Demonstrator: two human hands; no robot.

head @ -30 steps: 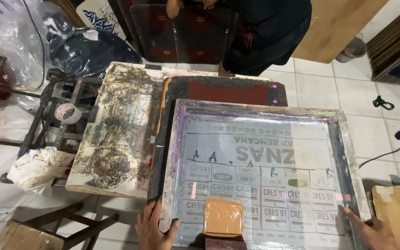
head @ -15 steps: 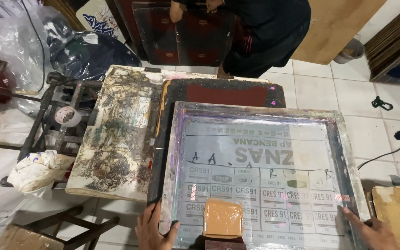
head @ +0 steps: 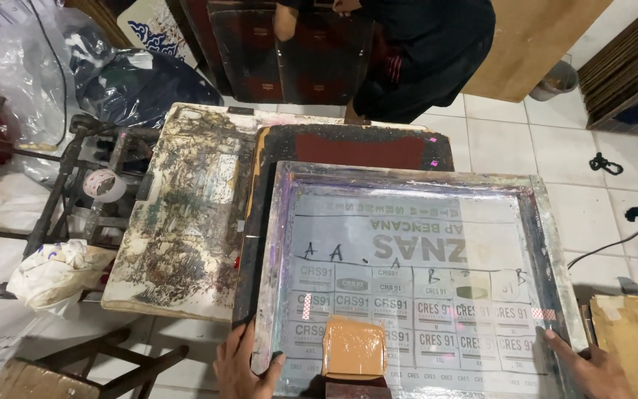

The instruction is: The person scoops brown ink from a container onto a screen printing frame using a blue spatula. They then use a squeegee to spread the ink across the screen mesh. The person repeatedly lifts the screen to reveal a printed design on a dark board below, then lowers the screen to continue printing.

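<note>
Both hands press flat, fingers spread, on the grey-framed printing screen (head: 407,288): left hand (head: 241,366) at its near-left corner, right hand (head: 585,366) near-right. Between them sits an orange ink-coated squeegee (head: 354,347), unheld; mesh beyond looks unspread.

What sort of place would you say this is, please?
Most likely a small screen-printing workshop. A framed printing screen lies flat under both hands, a squeegee coated in orange-brown ink rests on its mesh, and an ink-crusted board sits beside it.
</note>
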